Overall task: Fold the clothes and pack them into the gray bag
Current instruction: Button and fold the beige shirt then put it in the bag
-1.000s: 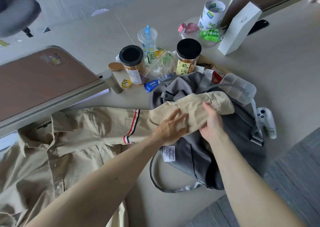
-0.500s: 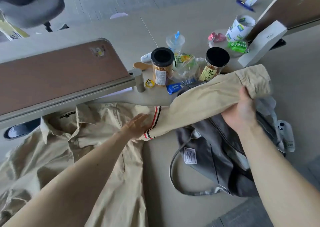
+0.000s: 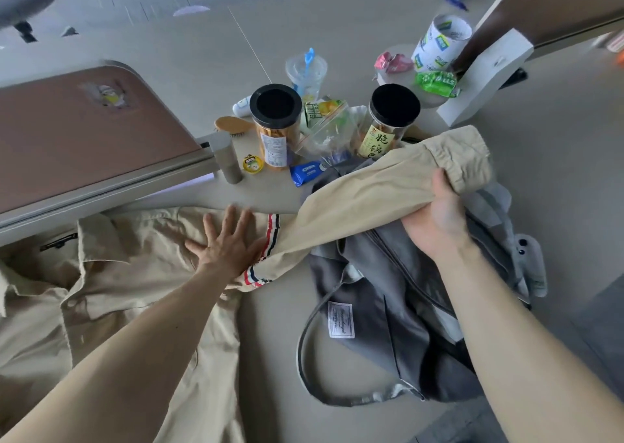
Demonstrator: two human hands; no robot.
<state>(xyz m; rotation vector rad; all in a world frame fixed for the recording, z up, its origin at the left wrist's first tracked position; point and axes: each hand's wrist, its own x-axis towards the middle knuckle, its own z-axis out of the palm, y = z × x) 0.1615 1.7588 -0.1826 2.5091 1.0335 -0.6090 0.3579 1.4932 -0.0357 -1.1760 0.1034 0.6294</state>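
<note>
A beige shirt (image 3: pixel 111 284) with a red, white and blue stripe band lies spread on the floor at the left, collar toward the top left. My left hand (image 3: pixel 228 245) presses flat on its shoulder, fingers spread, beside the stripe band. My right hand (image 3: pixel 435 216) grips the shirt's sleeve (image 3: pixel 371 192) near the cuff and holds it raised over the gray bag (image 3: pixel 398 314). The bag lies slumped on the floor at the right with a white label and a looped strap toward me.
Behind the bag stand two black-lidded snack jars (image 3: pixel 275 125), a plastic cup (image 3: pixel 305 72), a blue cookie pack (image 3: pixel 307 171) and snack packets. A brown panel (image 3: pixel 84 132) lies at the left, a white box (image 3: pixel 486 76) at the back right, a grey and white device (image 3: pixel 530 260) beside the bag.
My right hand lifted the sleeve off the bag and pulled it out to the right. My left hand slid from the sleeve to the shirt's shoulder and now lies flat.
</note>
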